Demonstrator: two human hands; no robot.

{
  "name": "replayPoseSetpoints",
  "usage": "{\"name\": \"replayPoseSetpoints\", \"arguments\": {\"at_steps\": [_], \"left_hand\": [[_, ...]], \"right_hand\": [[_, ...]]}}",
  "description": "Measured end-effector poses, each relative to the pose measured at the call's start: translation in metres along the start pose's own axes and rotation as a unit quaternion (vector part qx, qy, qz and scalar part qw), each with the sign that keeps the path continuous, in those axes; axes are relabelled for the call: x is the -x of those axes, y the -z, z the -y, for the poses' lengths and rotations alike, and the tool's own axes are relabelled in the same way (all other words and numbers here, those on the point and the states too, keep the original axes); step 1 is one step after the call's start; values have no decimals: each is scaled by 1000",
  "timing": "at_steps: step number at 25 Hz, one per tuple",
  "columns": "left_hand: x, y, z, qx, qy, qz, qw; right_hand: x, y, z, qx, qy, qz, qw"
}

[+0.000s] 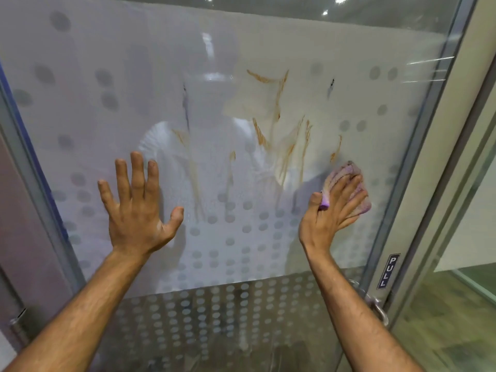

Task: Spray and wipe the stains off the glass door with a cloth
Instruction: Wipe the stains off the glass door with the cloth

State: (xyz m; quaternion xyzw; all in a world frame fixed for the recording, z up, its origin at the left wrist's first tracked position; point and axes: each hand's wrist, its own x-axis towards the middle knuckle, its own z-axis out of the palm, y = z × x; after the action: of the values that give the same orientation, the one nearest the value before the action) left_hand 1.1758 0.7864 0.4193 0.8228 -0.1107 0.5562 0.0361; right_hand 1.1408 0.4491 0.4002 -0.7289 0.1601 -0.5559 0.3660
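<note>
Left hand [139, 208] raised, palm flat toward the door [107, 130], fingers [137, 173] spread open, holding nothing. Right hand [331, 210] raised, fingers closed over a bunched purple cloth [349, 183], pressing it on the glass. Brown stains [281, 140] just left of and above the cloth.

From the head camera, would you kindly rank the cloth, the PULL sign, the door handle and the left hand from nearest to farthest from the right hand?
1. Cloth: pressed under the right hand against the glass.
2. PULL sign: lower right, on the door frame.
3. Door handle: farther down, below the sign.
4. Left hand: far left, spread flat on the glass.
</note>
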Motion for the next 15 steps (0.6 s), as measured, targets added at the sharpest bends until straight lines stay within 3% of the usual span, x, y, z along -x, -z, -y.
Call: {"name": "replayPoseSetpoints", "arguments": {"at_steps": [4,10,12,15], "left_hand": [[0,0,-1,-2,0,-1,1000],[0,3,-1,2,4,8,1000],[0,3,-1,1,3,8,1000],[0,3,0,0,1,7,1000]], "right_hand": [[36,-12,16,28,83,60,994],[69,-11,-23,156,237,131,950],[65,-4,-37,174,236,114,949],[47,8,-39,162,162,93,969]]}}
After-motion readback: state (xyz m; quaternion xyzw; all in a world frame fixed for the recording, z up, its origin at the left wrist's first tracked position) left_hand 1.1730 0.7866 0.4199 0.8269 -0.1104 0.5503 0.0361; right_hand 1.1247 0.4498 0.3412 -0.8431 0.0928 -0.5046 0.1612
